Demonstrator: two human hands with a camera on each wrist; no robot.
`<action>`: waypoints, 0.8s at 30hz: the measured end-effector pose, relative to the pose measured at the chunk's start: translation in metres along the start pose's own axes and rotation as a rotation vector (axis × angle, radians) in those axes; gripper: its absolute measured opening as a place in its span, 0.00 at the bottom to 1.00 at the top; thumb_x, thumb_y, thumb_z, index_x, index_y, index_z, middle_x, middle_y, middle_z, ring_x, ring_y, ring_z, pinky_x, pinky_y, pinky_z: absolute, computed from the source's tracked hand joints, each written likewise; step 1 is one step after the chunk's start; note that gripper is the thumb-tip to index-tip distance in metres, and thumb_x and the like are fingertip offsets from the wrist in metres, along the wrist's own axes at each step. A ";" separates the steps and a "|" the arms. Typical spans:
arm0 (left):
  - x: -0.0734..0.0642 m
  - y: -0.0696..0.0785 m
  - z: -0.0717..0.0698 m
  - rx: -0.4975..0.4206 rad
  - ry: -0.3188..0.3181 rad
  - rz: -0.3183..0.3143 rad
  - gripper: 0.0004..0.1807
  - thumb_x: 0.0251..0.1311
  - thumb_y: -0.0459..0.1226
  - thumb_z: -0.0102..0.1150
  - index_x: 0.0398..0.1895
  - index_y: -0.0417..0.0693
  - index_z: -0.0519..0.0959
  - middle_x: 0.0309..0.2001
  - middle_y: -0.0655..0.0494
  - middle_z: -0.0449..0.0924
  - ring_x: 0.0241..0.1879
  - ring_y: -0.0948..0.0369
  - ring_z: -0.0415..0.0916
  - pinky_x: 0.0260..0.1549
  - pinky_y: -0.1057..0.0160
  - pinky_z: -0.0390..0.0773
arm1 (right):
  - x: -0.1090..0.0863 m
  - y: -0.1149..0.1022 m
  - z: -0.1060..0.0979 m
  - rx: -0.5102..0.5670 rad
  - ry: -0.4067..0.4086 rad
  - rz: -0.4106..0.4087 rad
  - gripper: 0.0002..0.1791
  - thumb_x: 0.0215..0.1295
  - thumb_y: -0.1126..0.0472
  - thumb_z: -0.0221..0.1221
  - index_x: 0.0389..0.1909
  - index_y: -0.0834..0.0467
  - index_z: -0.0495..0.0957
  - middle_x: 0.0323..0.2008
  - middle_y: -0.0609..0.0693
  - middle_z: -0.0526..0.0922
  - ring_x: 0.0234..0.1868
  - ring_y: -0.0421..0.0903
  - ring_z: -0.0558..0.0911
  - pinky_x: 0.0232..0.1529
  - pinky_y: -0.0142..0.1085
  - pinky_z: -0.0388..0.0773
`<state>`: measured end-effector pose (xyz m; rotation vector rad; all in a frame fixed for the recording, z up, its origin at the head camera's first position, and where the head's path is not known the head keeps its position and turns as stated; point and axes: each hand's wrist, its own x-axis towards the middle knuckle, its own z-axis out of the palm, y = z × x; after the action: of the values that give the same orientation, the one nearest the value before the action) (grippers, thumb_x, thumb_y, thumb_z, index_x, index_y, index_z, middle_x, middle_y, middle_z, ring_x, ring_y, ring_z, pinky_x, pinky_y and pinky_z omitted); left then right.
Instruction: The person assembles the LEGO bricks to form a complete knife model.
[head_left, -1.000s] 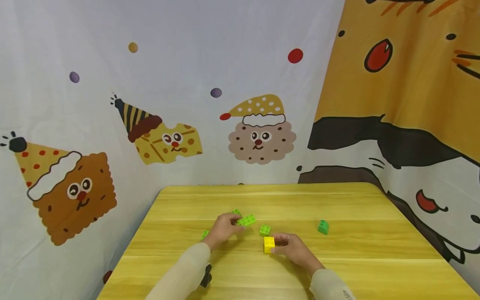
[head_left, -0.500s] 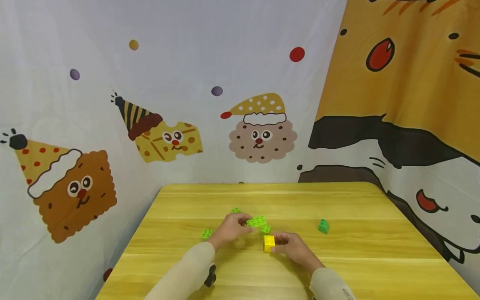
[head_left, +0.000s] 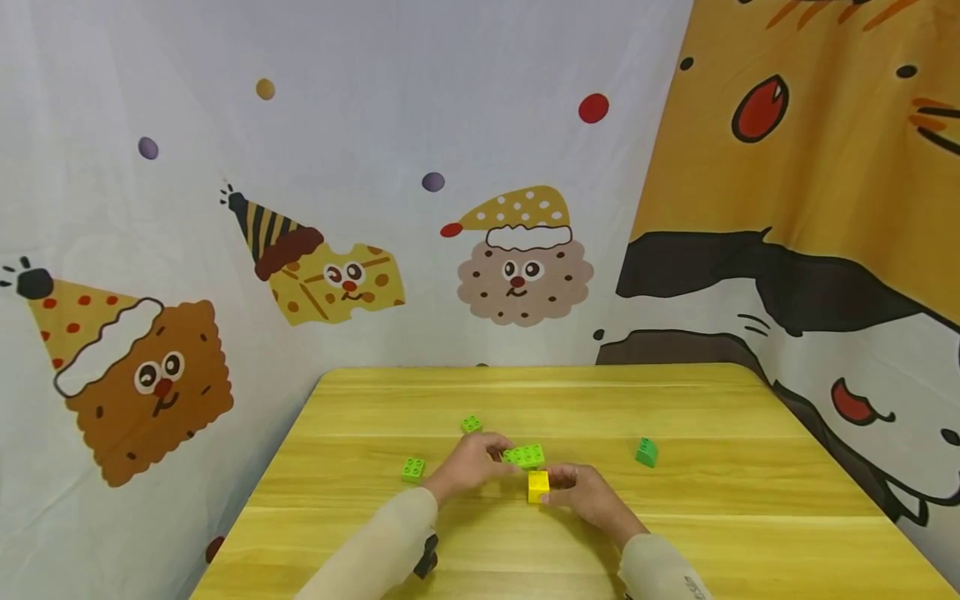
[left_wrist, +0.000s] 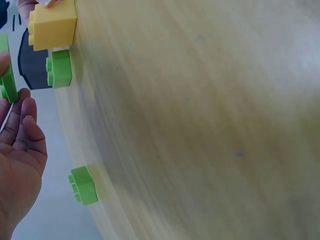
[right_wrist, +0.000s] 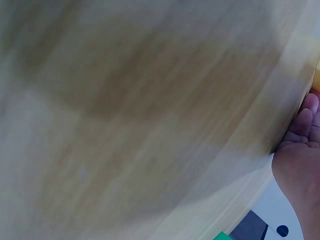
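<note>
My left hand [head_left: 474, 463] pinches a long light green building brick [head_left: 525, 455] between thumb and fingers, its studs facing up in the head view. Just right of it, my right hand [head_left: 588, 496] holds a yellow brick [head_left: 537, 487] by its right side, low over the table. The long brick overlaps the space behind the yellow one and mostly hides a small light green brick there in the head view. The left wrist view shows that small green brick [left_wrist: 60, 69] standing on the table beside the yellow brick [left_wrist: 54, 27].
Two more light green bricks lie left of the hands, one nearer [head_left: 413, 469] and one farther back [head_left: 471, 424]. A darker green brick with a curved side [head_left: 647, 452] lies to the right. The wooden table [head_left: 720, 567] meets a cartoon-printed cloth [head_left: 420, 125] behind.
My left hand has carried the long light green brick rightward and toward me, up to the yellow brick. The right hand and yellow brick have stayed in place.
</note>
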<state>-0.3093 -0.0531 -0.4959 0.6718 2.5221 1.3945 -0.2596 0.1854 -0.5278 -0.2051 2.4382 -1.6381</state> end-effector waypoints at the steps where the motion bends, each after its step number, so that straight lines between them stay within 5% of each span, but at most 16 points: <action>1: 0.000 0.000 0.001 0.000 -0.003 0.004 0.18 0.56 0.42 0.73 0.50 0.50 0.84 0.39 0.64 0.80 0.38 0.62 0.74 0.36 0.62 0.76 | 0.000 0.000 0.000 -0.001 0.002 -0.002 0.25 0.57 0.61 0.72 0.55 0.66 0.80 0.47 0.53 0.84 0.47 0.48 0.80 0.50 0.45 0.78; 24: 0.001 -0.001 0.018 0.046 -0.086 0.059 0.18 0.55 0.41 0.74 0.48 0.48 0.85 0.34 0.65 0.80 0.35 0.67 0.75 0.35 0.66 0.76 | 0.002 0.003 0.000 -0.021 -0.002 -0.049 0.21 0.56 0.62 0.72 0.50 0.62 0.83 0.45 0.52 0.85 0.46 0.46 0.80 0.50 0.45 0.77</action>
<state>-0.3045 -0.0398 -0.5066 0.8023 2.4933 1.3005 -0.2614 0.1859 -0.5307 -0.2718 2.4687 -1.6323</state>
